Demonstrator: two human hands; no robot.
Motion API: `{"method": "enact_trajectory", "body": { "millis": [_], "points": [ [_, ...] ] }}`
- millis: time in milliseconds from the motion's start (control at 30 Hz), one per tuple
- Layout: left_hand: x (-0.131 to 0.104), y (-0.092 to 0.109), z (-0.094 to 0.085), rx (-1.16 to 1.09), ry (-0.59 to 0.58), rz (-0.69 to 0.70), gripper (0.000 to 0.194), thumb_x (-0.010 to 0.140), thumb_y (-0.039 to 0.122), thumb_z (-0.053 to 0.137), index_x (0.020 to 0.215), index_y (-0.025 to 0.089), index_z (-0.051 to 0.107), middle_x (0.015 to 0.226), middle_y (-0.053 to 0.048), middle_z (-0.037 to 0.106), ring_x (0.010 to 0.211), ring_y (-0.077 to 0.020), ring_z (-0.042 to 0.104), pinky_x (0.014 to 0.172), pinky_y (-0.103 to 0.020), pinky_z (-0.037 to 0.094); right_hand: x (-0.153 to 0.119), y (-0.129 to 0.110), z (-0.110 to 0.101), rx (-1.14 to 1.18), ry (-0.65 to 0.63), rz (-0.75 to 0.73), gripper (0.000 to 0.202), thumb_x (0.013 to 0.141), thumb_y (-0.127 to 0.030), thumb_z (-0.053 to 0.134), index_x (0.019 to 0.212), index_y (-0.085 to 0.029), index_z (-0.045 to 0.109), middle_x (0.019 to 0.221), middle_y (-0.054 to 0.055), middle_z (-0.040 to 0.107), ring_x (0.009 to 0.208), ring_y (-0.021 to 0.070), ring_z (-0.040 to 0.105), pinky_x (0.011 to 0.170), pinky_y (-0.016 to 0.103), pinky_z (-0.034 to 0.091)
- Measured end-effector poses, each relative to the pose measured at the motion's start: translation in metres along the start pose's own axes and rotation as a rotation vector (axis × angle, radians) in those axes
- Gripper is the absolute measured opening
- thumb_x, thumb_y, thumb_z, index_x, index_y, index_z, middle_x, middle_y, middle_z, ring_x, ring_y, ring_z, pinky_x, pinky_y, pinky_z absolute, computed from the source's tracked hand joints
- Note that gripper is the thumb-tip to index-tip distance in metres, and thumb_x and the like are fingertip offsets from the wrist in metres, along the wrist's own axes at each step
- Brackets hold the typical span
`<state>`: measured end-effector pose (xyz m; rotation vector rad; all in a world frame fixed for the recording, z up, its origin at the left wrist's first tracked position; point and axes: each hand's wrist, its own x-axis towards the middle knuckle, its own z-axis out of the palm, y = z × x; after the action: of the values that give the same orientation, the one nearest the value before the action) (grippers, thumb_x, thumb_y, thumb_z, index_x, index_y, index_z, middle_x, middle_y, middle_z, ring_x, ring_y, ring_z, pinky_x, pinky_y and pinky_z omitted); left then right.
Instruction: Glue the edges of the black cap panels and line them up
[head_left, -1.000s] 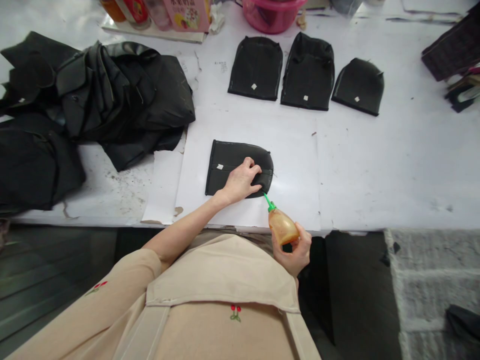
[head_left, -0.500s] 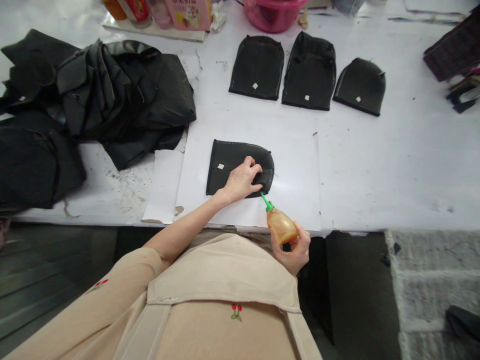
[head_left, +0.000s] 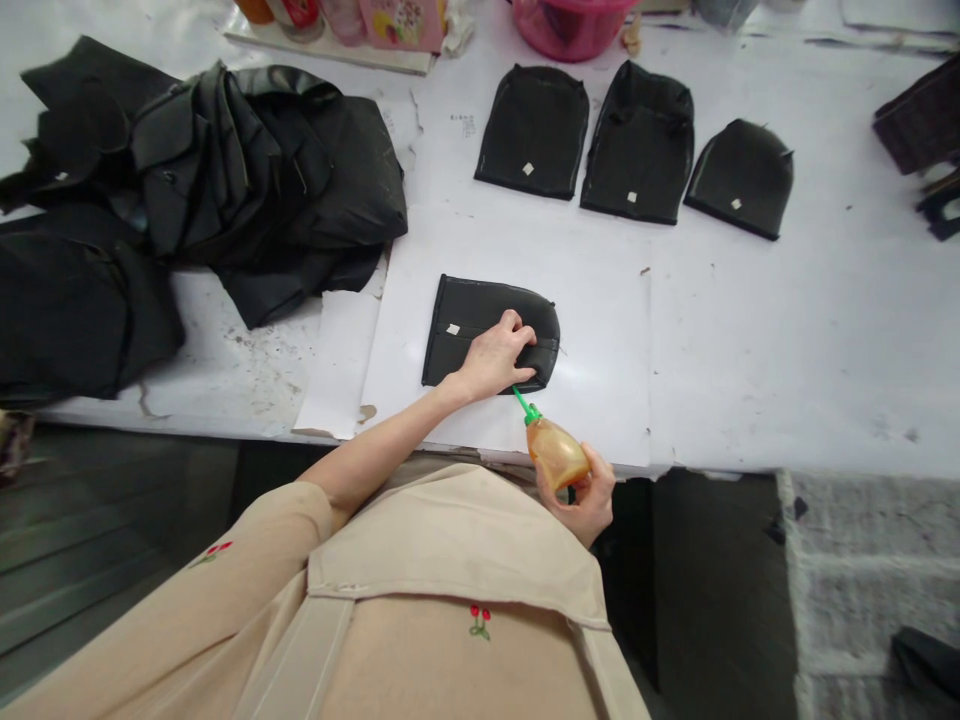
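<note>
A flat black pouch-like piece (head_left: 480, 297) with one rounded end lies on white paper before me, a small pale square tag near its straight end. My left hand (head_left: 496, 355) rests on it with bent fingers, holding it down, thumb near the close edge. In my right hand (head_left: 592, 500) is an amber squeeze bottle (head_left: 556, 452) with a green nozzle, gripped near its base. The nozzle tip is at the piece's near edge, just below my left thumb; whether it touches cannot be made out.
Three similar black pieces (head_left: 531, 130) lie in a row at the back. A heap of black material (head_left: 300, 170) covers the left side. Behind stand a pink basin (head_left: 574, 30) and a pink box (head_left: 405, 22). The table's front edge runs close to my body.
The nozzle tip has moved left along the near edge of the black piece, away from its rounded end. My left hand stays on the piece. The whole view has shifted slightly.
</note>
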<state>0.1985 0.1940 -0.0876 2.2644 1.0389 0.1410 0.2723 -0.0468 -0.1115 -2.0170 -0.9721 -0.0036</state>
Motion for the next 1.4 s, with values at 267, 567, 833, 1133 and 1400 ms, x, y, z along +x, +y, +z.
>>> {"method": "enact_trajectory", "body": {
  "millis": [267, 567, 833, 1133, 1400],
  "points": [
    [0.000, -0.002, 0.002, -0.023, 0.004, -0.004, 0.031, 0.080, 0.024, 0.081, 0.107, 0.019, 0.068, 0.127, -0.008, 0.054, 0.082, -0.0141, 0.067, 0.067, -0.026, 0.055, -0.001, -0.002, -0.003, -0.003, -0.036, 0.048, 0.064, 0.080, -0.054, 0.081, 0.127, -0.016, 0.060, 0.111, 0.012, 0.069, 0.085, 0.0232, 0.074, 0.062, 0.030, 0.064],
    [-0.001, -0.014, -0.005, -0.364, 0.016, 0.036, 0.027, 0.078, 0.017, 0.079, 0.102, 0.019, 0.066, 0.116, -0.006, 0.054, 0.087, -0.0133, 0.064, 0.068, -0.025, 0.062, -0.003, -0.016, -0.003, -0.003, -0.092, 0.100, 0.061, 0.083, -0.055, 0.079, 0.127, -0.017, 0.059, 0.112, 0.013, 0.068, 0.091, 0.0254, 0.073, 0.067, 0.033, 0.065],
    [-0.032, -0.036, -0.018, -0.181, 0.089, 0.089, 0.017, 0.090, 0.012, 0.067, 0.105, 0.019, 0.066, 0.115, -0.005, 0.061, 0.089, -0.0154, 0.066, 0.083, -0.031, 0.060, -0.003, -0.022, -0.002, 0.068, -0.106, 0.107, 0.062, 0.081, -0.050, 0.082, 0.129, -0.019, 0.060, 0.114, 0.012, 0.068, 0.091, 0.0259, 0.074, 0.068, 0.033, 0.064],
    [-0.021, -0.046, -0.024, -0.034, -0.013, 0.131, 0.028, 0.081, 0.017, 0.083, 0.104, 0.020, 0.067, 0.116, -0.006, 0.063, 0.093, -0.0193, 0.068, 0.079, -0.030, 0.054, -0.004, -0.029, 0.006, 0.061, -0.142, 0.119, 0.063, 0.080, -0.053, 0.083, 0.127, -0.018, 0.060, 0.112, 0.013, 0.070, 0.091, 0.0264, 0.074, 0.066, 0.034, 0.064],
    [-0.019, -0.052, -0.024, -0.101, -0.015, 0.134, 0.028, 0.079, 0.017, 0.083, 0.103, 0.020, 0.068, 0.112, -0.004, 0.062, 0.083, -0.0161, 0.066, 0.076, -0.029, 0.053, -0.005, -0.027, 0.014, 0.084, -0.197, 0.086, 0.062, 0.081, -0.053, 0.080, 0.128, -0.019, 0.060, 0.113, 0.011, 0.069, 0.093, 0.0256, 0.074, 0.066, 0.031, 0.063]
  ]
}}
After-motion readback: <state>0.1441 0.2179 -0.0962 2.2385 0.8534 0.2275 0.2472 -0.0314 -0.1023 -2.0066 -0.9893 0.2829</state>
